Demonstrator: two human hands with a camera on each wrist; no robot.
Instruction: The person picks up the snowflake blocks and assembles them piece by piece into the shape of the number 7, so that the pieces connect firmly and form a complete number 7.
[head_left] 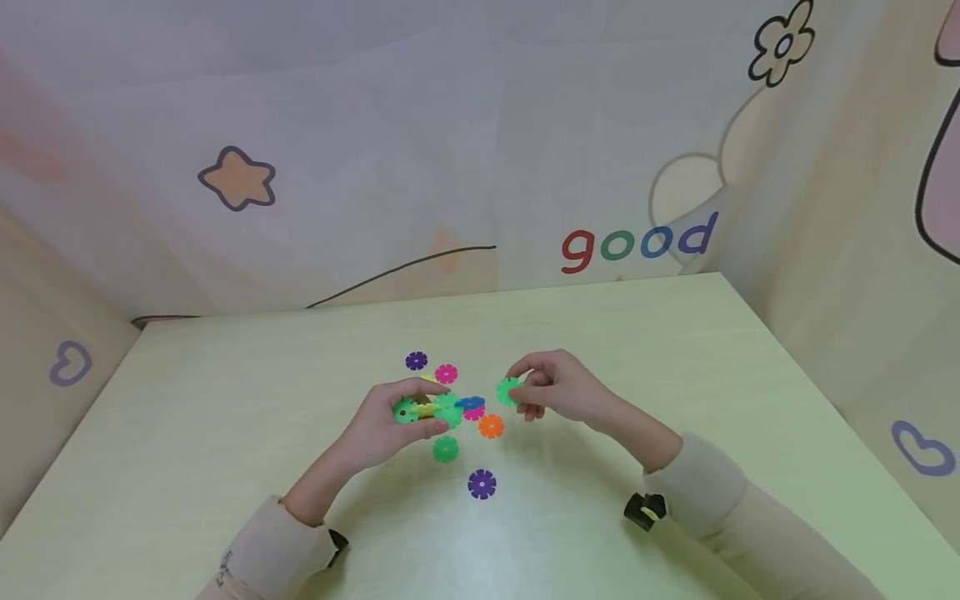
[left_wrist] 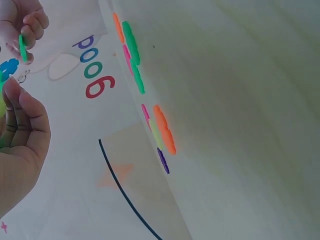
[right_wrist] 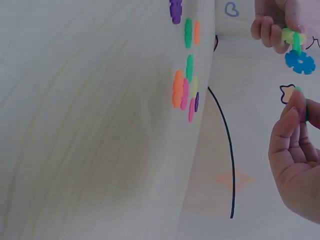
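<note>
My left hand (head_left: 378, 425) holds a short chain of notched plastic discs, joined edge to edge: green, yellow, a second green disc (head_left: 448, 411) and a blue disc (head_left: 472, 403) at the right end. In the right wrist view the blue disc (right_wrist: 300, 62) hangs out past the left fingers. To the right, my right hand (head_left: 566, 390) pinches a single green disc (head_left: 506, 391) between thumb and fingers. A small gap separates this disc from the blue one. Both hands are raised above the table.
Loose discs lie on the table (head_left: 247, 417) below and around the hands: an orange disc (head_left: 491, 426), a green disc (head_left: 446, 449), a near purple disc (head_left: 482, 484), a far purple disc (head_left: 416, 361) and a pink disc (head_left: 446, 373). A printed cloth (head_left: 375, 167) stands behind the table.
</note>
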